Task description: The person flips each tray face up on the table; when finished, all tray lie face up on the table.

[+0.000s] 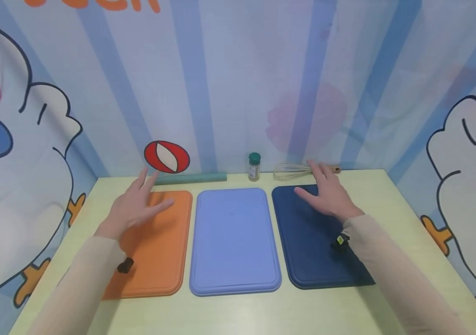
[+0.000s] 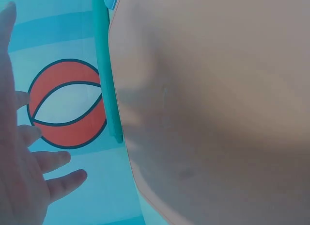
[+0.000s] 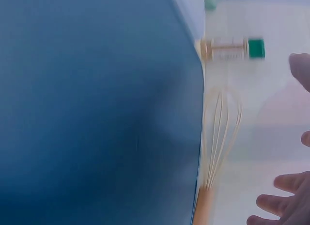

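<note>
Presently, 2 hands, both spread and holding nothing: left hand (image 1: pixel 135 204) over orange board (image 1: pixel 154 246), teal rod (image 1: pixel 191 177) lying crosswise just beyond; right hand (image 1: pixel 325 193) over navy board (image 1: pixel 313 242), whisk (image 1: pixel 296 170) crosswise beyond its fingertips.

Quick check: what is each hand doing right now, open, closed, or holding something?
Left hand: open, holding nothing, above the orange board.
Right hand: open, holding nothing, near the whisk.
</note>
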### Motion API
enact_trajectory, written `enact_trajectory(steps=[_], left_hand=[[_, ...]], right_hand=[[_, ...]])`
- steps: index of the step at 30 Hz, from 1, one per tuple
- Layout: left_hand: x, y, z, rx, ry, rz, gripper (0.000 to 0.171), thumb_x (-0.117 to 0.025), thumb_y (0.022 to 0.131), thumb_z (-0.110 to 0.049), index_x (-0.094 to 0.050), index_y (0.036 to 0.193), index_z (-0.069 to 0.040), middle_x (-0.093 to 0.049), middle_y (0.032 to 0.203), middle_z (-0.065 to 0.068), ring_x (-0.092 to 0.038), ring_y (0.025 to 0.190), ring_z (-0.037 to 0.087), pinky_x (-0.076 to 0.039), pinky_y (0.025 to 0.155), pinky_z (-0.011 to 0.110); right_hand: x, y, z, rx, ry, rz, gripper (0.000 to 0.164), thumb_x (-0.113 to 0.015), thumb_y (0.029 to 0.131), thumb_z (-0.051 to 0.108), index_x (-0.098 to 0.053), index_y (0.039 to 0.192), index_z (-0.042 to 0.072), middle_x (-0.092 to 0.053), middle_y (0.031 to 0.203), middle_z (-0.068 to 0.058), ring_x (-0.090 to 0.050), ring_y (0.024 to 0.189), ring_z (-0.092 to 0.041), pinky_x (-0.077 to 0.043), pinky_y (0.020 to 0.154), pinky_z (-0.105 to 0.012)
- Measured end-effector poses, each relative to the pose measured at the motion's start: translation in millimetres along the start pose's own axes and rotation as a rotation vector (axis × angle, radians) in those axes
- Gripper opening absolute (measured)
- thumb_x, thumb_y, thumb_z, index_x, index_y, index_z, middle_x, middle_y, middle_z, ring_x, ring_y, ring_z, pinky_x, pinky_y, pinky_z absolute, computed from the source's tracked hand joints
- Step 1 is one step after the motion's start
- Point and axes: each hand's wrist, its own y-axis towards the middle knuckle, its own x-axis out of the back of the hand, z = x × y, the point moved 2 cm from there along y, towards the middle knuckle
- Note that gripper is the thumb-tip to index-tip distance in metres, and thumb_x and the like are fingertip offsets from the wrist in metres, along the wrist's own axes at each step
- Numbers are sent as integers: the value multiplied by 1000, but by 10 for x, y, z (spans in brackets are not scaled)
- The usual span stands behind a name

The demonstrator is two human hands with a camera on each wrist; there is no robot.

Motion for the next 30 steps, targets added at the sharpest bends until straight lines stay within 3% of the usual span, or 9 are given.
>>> enact_trajectory(steps=[9, 18, 30], left_hand=[[18, -212, 23, -1, -11, 48, 105, -55, 92, -78, -24, 169, -14, -9, 175, 22, -22, 153, 53, -31, 110, 79], [35, -504, 175, -28, -57, 89, 98, -70, 91, -66, -33, 164, -12, -20, 170, 28, -25, 150, 55, -31, 110, 79], [15, -770, 374, 7, -110, 170, 100, -78, 88, -58, -35, 160, -4, -17, 163, 41, -25, 143, 65, -29, 108, 82]], right_hand=[[-241, -29, 501, 90, 48, 41, 90, -62, 100, 58, -17, 170, 23, -17, 172, -23, -25, 154, -50, -34, 113, -73], [-446, -60, 956, 204, 157, 61, 85, -65, 101, 48, -23, 169, 18, -26, 169, -24, -29, 154, -47, -35, 115, -70], [-684, -68, 1361, 232, 276, 148, 84, -66, 101, 47, -24, 169, 21, -32, 169, -14, -34, 154, -34, -34, 121, -58]])
